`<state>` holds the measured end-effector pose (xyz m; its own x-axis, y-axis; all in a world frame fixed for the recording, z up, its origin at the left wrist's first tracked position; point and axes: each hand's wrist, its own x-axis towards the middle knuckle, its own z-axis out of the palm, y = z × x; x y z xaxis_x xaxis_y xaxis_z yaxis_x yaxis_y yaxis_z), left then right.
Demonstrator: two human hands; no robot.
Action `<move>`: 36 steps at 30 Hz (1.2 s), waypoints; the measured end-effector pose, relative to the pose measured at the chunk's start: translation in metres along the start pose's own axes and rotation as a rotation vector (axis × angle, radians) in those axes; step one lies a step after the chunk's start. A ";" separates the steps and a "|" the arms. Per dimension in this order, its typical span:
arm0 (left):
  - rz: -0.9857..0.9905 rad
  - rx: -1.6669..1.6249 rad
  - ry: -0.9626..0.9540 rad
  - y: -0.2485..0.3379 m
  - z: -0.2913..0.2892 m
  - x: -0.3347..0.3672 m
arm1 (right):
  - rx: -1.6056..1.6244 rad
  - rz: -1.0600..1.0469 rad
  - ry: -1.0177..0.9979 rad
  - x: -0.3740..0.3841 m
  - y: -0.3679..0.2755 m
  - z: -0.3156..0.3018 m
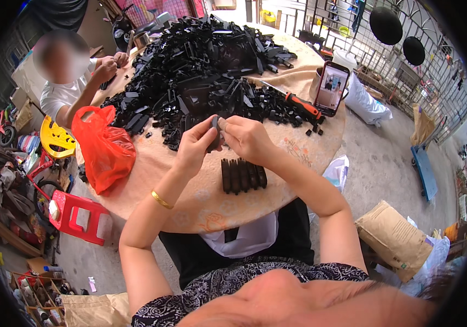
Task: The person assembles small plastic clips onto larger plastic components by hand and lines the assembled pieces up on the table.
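Note:
My left hand and my right hand meet above the near middle of the table. Between their fingertips is a small dark plastic part; both hands pinch it, and the fingers hide much of its shape. Just below my right hand, a row of long black plastic parts lies side by side on the cloth. Beyond my hands rises a large heap of black plastic pieces, its near edge close to my fingers.
An orange-handled screwdriver lies by the heap, beside a propped phone. At left a red plastic bag rests on the tablecloth. A co-worker sits at the far left. A red stool stands on the floor.

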<state>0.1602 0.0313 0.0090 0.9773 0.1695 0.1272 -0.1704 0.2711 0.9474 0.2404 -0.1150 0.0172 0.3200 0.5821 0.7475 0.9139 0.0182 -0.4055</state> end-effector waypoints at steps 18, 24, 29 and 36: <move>-0.068 -0.153 -0.054 0.004 0.009 -0.002 | -0.099 -0.103 0.078 -0.004 0.000 0.003; -0.057 -0.145 0.000 0.003 0.005 0.003 | -0.030 -0.113 0.063 0.002 -0.006 0.001; -0.084 -0.017 -0.013 -0.012 -0.001 0.017 | 0.414 0.420 0.117 0.002 0.008 0.001; -0.174 -0.019 0.034 0.005 0.006 0.007 | 0.832 0.709 0.089 0.003 0.023 -0.001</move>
<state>0.1673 0.0280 0.0164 0.9875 0.1503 -0.0485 -0.0017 0.3168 0.9485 0.2630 -0.1137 0.0108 0.7542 0.6167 0.2257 0.0712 0.2648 -0.9617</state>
